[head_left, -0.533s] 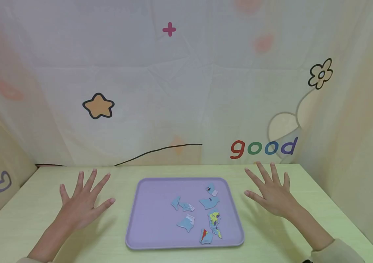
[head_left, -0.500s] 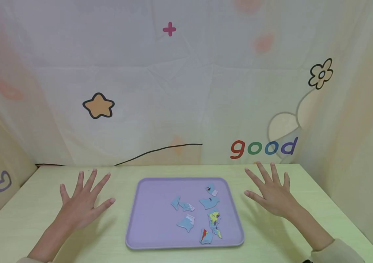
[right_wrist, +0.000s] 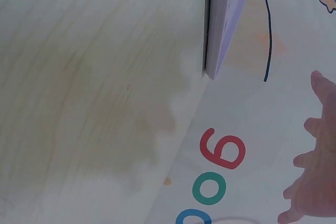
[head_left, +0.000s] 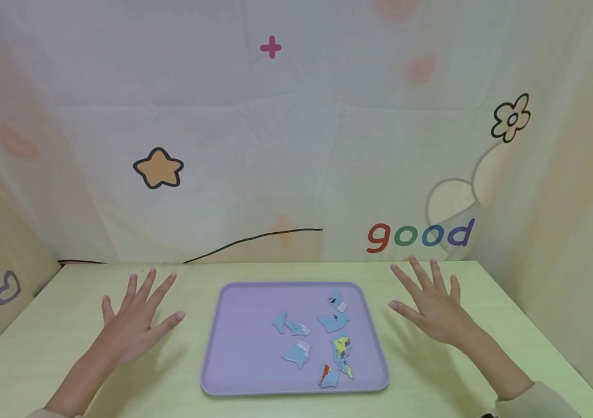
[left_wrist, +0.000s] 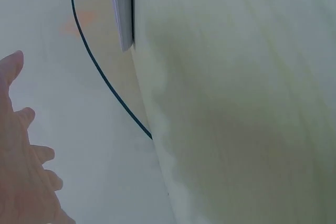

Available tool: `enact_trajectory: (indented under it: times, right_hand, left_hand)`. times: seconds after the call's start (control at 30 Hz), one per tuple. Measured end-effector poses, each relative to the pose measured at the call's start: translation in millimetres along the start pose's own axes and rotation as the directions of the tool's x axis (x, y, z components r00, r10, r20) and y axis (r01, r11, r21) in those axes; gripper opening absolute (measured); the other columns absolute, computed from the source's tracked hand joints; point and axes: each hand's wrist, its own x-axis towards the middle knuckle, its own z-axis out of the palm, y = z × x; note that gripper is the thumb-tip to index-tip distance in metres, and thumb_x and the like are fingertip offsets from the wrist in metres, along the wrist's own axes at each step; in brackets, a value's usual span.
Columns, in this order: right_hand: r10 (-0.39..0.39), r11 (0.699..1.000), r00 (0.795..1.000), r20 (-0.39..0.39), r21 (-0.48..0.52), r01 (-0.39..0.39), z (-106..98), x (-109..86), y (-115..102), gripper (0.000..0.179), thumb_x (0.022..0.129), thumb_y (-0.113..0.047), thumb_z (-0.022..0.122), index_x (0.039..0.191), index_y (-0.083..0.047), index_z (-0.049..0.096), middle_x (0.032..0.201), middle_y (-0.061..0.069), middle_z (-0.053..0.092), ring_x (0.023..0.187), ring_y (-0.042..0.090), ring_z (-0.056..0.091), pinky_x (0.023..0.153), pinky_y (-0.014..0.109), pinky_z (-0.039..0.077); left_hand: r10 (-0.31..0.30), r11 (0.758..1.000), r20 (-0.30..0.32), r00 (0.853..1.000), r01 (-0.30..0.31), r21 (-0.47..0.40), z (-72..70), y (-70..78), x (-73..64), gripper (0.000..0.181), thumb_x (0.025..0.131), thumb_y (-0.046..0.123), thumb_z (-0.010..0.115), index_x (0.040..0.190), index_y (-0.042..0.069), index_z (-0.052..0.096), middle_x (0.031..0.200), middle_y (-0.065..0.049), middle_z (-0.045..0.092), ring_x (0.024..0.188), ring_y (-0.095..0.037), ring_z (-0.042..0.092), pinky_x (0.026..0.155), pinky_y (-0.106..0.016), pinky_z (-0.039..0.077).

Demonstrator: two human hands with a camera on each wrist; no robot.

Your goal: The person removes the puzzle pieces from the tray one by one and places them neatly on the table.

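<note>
A light purple tray (head_left: 244,348) lies on the table in the head view. On its middle and right side are several flat, irregular light blue pieces that look like map puzzle pieces: one with white print (head_left: 296,354), one with yellow patches (head_left: 342,348), one with a red patch (head_left: 328,376) and a plain-edged one (head_left: 333,322) among them. My left hand (head_left: 131,331) is held to the left of the tray, fingers spread, holding nothing. To the tray's right, my right hand (head_left: 438,313) is likewise spread and holds nothing. Shadows show both hands raised above the table.
The pale wooden table (head_left: 181,395) extends to both sides of the tray. Behind it hangs a printed cloth (head_left: 254,174) with a star, a flower and the word "good". Cloth also encloses the left and right sides.
The left hand's fingers have shifted very slightly, with the little finger a bit closer in. The head view has drifted by a few pixels. The right hand and the pieces look the same.
</note>
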Motion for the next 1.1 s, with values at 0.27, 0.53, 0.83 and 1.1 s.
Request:
enact_trajectory:
  times: [0.27, 0.53, 0.83, 1.1]
  right_hand:
    - [0.007, 0.989, 1.0, 0.005, 0.147, -0.008, 1, 2.3, -3, 0.066, 0.091, -0.042, 0.05, 0.145, -0.017, 0.021, 0.148, 0.022, 0.008, 0.131, 0.051, -0.004, 0.092, 0.073, -0.001]
    - [-0.018, 0.932, 1.0, 0.002, 0.361, 0.016, 5, 5.3, -13, 0.066, 0.091, -0.032, 0.054, 0.145, -0.01, 0.022, 0.147, 0.024, 0.011, 0.13, 0.052, 0.003, 0.091, 0.074, 0.006]
    - [-0.058, 0.872, 0.998, 0.02, 0.488, 0.041, 14, 7.4, -20, 0.067, 0.09, -0.028, 0.056, 0.144, -0.006, 0.021, 0.147, 0.024, 0.015, 0.131, 0.047, 0.013, 0.096, 0.068, 0.017]
    - [-0.076, 0.821, 0.996, 0.047, 0.569, 0.036, 21, 7.2, -26, 0.066, 0.09, -0.025, 0.057, 0.143, -0.006, 0.023, 0.146, 0.022, 0.02, 0.131, 0.046, 0.016, 0.097, 0.066, 0.021]
  left_hand:
    - [0.004, 0.978, 0.006, 1.0, -0.003, -0.209, 0.6, 5.6, -0.3, 0.068, 0.092, 0.048, 0.045, 0.146, 0.03, 0.009, 0.15, -0.018, 0.005, 0.135, -0.041, -0.008, 0.088, -0.075, -0.007]
    - [0.039, 0.895, -0.008, 0.999, -0.038, -0.444, 4.4, 11.3, 0.3, 0.066, 0.094, 0.033, 0.048, 0.147, 0.026, 0.009, 0.15, -0.018, 0.008, 0.134, -0.045, 0.004, 0.092, -0.073, 0.011]
    - [0.009, 0.788, 0.076, 0.997, 0.04, -0.614, 7.8, 19.2, -2.0, 0.066, 0.096, 0.031, 0.044, 0.147, 0.022, 0.003, 0.149, -0.02, 0.01, 0.131, -0.048, 0.012, 0.094, -0.07, 0.018]
    - [-0.005, 0.677, 0.149, 0.989, 0.113, -0.727, 8.9, 26.2, -2.3, 0.068, 0.096, 0.028, 0.044, 0.147, 0.017, 0.0, 0.146, -0.025, 0.013, 0.13, -0.047, 0.019, 0.098, -0.064, 0.023]
